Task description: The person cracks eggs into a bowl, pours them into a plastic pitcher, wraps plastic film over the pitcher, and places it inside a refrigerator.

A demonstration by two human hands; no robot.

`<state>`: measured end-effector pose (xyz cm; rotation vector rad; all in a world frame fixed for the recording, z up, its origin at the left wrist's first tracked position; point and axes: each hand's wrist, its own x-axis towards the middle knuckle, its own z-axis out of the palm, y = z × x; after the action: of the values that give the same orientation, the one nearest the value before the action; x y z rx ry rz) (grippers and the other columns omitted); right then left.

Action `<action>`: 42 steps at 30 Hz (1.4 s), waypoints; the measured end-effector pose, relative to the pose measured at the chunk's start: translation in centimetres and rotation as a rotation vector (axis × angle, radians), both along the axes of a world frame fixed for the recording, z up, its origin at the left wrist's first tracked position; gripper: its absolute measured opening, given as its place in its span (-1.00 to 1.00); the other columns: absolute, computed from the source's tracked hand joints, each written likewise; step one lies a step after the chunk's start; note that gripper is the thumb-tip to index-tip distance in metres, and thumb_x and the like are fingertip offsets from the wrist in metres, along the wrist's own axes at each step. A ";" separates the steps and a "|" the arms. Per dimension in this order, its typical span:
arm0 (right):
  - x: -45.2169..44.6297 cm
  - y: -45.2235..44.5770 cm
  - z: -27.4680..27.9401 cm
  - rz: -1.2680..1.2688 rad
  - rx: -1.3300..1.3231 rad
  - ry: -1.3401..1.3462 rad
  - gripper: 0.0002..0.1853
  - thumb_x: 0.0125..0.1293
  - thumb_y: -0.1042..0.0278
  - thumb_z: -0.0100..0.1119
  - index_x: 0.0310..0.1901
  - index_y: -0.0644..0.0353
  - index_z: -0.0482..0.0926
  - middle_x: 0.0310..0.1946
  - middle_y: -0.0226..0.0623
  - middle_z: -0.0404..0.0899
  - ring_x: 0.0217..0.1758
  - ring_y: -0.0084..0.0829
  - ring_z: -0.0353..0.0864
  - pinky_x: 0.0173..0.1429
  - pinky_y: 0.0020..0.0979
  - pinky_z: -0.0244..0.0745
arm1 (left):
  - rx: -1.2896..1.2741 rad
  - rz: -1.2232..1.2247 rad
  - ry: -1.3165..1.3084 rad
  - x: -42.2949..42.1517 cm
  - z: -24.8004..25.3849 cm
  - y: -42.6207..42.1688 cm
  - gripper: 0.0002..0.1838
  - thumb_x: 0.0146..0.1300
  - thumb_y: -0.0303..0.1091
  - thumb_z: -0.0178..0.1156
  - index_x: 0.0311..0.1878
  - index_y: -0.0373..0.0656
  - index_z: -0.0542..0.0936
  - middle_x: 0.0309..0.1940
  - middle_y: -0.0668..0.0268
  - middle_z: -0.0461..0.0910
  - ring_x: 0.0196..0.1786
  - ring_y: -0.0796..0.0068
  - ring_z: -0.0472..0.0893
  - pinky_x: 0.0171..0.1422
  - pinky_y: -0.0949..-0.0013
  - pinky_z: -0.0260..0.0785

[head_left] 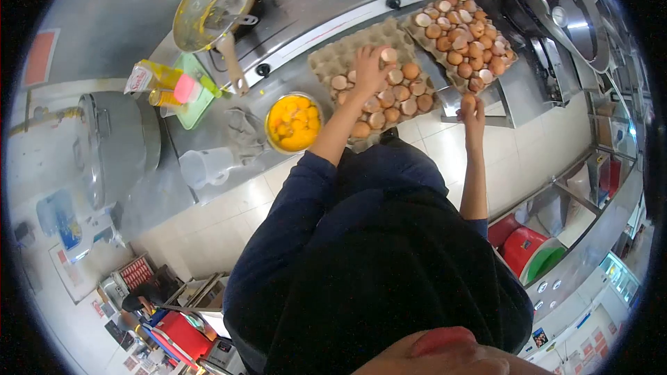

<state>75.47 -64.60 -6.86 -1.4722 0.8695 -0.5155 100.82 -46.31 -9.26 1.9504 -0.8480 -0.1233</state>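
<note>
My left hand (370, 73) is over the middle egg tray (333, 55), its fingers closed on a brown eggshell (388, 55) with a pale top. Brown eggs or shells (392, 96) fill the near part of that cardboard tray; many show pale tops, and I cannot tell which are whole. Past the tray's right edge, my right hand (473, 121) pinches another brown eggshell (469, 99), partly hidden by the fingers. Just beyond it lies a second tray heaped with broken eggshells (465, 42). A bowl (267, 128) of yellow yolks (294, 121) stands left of the middle tray.
Behind the trays is a gas stove (313, 31) with a yellow-smeared pan (208, 10), its handle pointing toward me. A plastic jug (201, 167) and a crumpled clear bag (243, 132) lie left of the bowl. A green tray (187, 107) holds packets. A large pot (566, 17) stands right.
</note>
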 end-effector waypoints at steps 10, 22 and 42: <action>3.6 -0.8 -1.6 0.155 -0.902 0.069 -0.50 0.19 0.31 0.42 0.18 0.06 0.55 0.09 -0.14 0.41 0.12 -0.16 0.50 -0.01 -0.28 0.57 | 0.274 0.340 -0.100 -3.4 4.1 4.8 -0.49 0.22 -0.02 0.29 0.19 -0.02 0.54 0.18 0.11 0.41 0.37 0.02 0.23 0.40 -0.15 -0.05; 4.5 0.3 -3.2 0.239 -0.464 -0.005 -0.49 0.34 0.40 0.26 0.32 0.14 0.41 0.14 -0.11 0.34 0.14 -0.25 0.47 0.18 -0.33 0.50 | 0.126 0.523 0.003 -6.5 6.2 10.0 -0.72 0.36 -0.24 0.18 0.06 -0.12 0.61 0.00 0.15 0.59 0.14 0.17 0.50 0.28 0.19 0.26; 12.7 12.7 9.8 0.595 0.824 -0.121 -0.64 0.49 -0.07 0.01 0.02 0.06 0.46 -0.26 -0.39 0.59 -0.39 -0.61 0.50 -0.33 -0.60 0.40 | -0.345 -0.094 0.551 -6.2 13.0 14.0 -0.58 0.37 -0.41 0.21 0.28 -0.17 0.50 0.12 0.29 0.59 0.11 0.51 0.58 0.21 0.40 0.42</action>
<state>88.22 -51.88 2.93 -0.8475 0.4166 0.1969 94.63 -32.35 3.75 1.4473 -0.5471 -0.5110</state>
